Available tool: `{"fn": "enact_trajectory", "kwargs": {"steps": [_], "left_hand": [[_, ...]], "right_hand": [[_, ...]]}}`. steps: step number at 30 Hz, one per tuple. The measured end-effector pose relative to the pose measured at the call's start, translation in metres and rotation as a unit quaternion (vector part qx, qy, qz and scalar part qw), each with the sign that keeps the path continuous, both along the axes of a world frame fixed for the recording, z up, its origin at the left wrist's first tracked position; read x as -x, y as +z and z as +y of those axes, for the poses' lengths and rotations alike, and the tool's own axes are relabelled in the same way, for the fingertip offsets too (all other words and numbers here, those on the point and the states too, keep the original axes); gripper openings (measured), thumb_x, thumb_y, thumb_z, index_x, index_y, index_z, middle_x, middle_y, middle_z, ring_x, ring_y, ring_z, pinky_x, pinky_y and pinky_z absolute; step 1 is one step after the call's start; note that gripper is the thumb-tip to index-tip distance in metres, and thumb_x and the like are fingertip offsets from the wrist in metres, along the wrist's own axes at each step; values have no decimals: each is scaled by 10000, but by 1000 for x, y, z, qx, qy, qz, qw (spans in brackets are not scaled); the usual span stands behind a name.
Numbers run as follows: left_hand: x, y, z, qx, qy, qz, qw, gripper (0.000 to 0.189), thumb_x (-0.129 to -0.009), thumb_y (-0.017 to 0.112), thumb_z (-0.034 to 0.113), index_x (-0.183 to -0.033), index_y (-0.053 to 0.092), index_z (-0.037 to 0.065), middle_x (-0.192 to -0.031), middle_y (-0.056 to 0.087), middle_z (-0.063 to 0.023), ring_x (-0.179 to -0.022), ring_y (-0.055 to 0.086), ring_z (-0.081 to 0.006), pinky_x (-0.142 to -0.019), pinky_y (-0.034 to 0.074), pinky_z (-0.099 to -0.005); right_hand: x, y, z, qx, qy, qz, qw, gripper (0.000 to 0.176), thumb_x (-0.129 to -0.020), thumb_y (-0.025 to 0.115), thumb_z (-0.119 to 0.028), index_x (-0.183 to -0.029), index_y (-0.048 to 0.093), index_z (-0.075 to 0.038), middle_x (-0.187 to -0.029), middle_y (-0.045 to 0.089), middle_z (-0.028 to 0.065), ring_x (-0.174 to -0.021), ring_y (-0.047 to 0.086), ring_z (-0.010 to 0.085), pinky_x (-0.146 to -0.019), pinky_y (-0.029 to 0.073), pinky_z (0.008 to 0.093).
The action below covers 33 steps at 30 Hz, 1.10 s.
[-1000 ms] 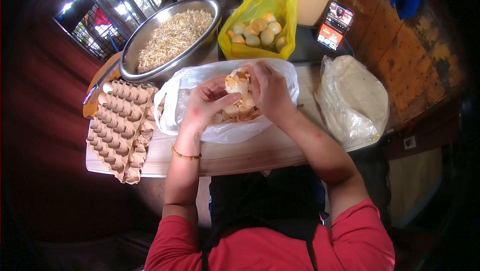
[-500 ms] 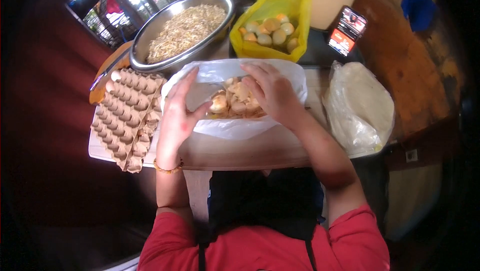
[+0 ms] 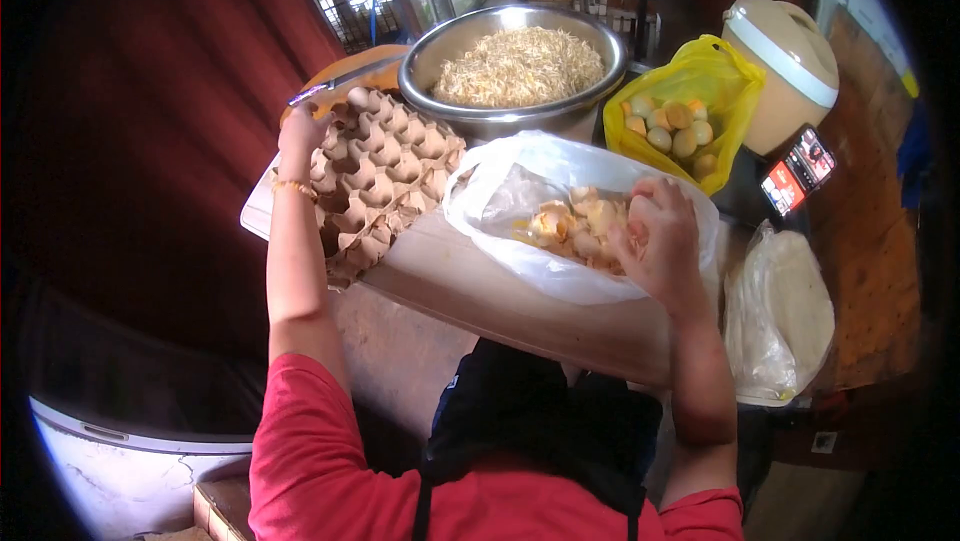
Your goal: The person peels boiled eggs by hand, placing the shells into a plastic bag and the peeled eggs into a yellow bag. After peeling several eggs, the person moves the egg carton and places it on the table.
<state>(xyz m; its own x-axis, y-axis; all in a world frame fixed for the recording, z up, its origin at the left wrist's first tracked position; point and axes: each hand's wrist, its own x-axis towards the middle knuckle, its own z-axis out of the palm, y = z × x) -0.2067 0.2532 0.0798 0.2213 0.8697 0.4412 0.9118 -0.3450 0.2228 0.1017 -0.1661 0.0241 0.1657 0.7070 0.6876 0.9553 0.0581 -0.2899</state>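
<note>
Your egg tray (image 3: 395, 166) is brown molded pulp, rows of cups, lying open side up, angled on the counter (image 3: 470, 286), L of the white bag. One pale egg (image 3: 358, 98) sits at its far end, by your L hand (image 3: 308, 126); can't tell what's under the fingers. Your white bag (image 3: 530, 163) is thin plastic, mouth wide open, w/ broken, pale-tan shells (image 3: 580, 226) heaped inside, beside your R hand (image 3: 660, 236).
</note>
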Motion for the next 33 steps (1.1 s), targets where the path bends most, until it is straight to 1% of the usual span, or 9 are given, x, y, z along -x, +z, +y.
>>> {"fn": "enact_trajectory", "kwargs": {"steps": [5, 13, 17, 19, 23, 25, 29, 31, 33], "left_hand": [[-12, -33, 66, 60, -36, 67, 995, 564, -750, 728, 291, -1209, 540, 22, -1150, 613, -238, -1079, 591, -360, -910, 474, -434], [-15, -26, 77, 63, -28, 61, 996, 417, -785, 665, 249, -1146, 585, 58, -1073, 644, -206, -1030, 618, -356, -877, 487, -446], [-3, -16, 66, -55, -42, 57, 996, 429, -765, 704, 188, -1124, 519, 44, -1017, 652, -221, -960, 631, -385, -804, 502, -473], [-5, 1, 28, -87, -92, -19, 992, 392, -790, 704, 153, -1118, 525, 31, -1047, 645, -224, -951, 631, -394, -790, 508, -455], [-31, 18, -176, -239, -270, -206, 910, 479, -844, 675, 118, -1282, 501, 30, -1102, 636, -194, -998, 618, -330, -856, 487, -379], [-20, -29, -226, -340, -238, -132, 900, 500, -826, 695, 119, -1287, 523, 34, -1129, 626, -180, -1027, 601, -297, -902, 462, -375], [-14, -141, -268, -43, -245, -87, 965, 438, -790, 731, 140, -1196, 604, 40, -1097, 633, -183, -982, 613, -306, -914, 457, -410], [-8, -112, -269, -82, -250, -10, 965, 439, -775, 746, 147, -1181, 618, 41, -1076, 636, -178, -970, 621, -290, -897, 470, -401], [-14, -86, -272, -42, -251, -199, 946, 431, -795, 738, 123, -1195, 606, 31, -1056, 644, -151, -990, 628, -253, -882, 492, -354]], "right_hand": [[1, -14, 9, -12, -32, 28, 999, 246, -732, 752, -204, -741, 560, -49, -977, 548, 113, -896, 541, 301, -785, 427, 413], [-7, -17, 8, -28, -38, 9, 999, 191, -808, 699, -186, -777, 577, -42, -1003, 553, 121, -911, 559, 322, -815, 451, 421], [-4, -15, 4, -23, -31, 31, 999, 188, -816, 689, -185, -777, 579, -37, -1000, 555, 125, -916, 561, 324, -814, 451, 422], [-4, -11, 3, -40, -27, 26, 998, 185, -817, 686, -180, -778, 582, -32, -1002, 559, 129, -924, 564, 319, -810, 453, 421], [-1, -6, -1, -49, -26, 36, 998, 174, -818, 682, -171, -788, 589, -27, -1008, 566, 130, -923, 570, 314, -813, 454, 421], [1, -3, -2, -71, 1, 35, 997, 154, -820, 677, -156, -803, 597, -24, -1012, 569, 128, -915, 575, 312, -808, 460, 418], [5, -4, -2, -77, 26, 45, 996, 133, -819, 677, -139, -820, 605, -28, -1007, 572, 119, -918, 585, 299, -809, 473, 409], [6, -3, -1, -75, 35, 59, 995, 137, -815, 683, -142, -821, 606, -29, -1015, 575, 117, -931, 587, 295, -813, 473, 401], [10, -5, -1, -71, 48, 80, 993, 141, -810, 689, -146, -822, 607, -31, -1023, 578, 114, -944, 588, 290, -817, 473, 393]]}}
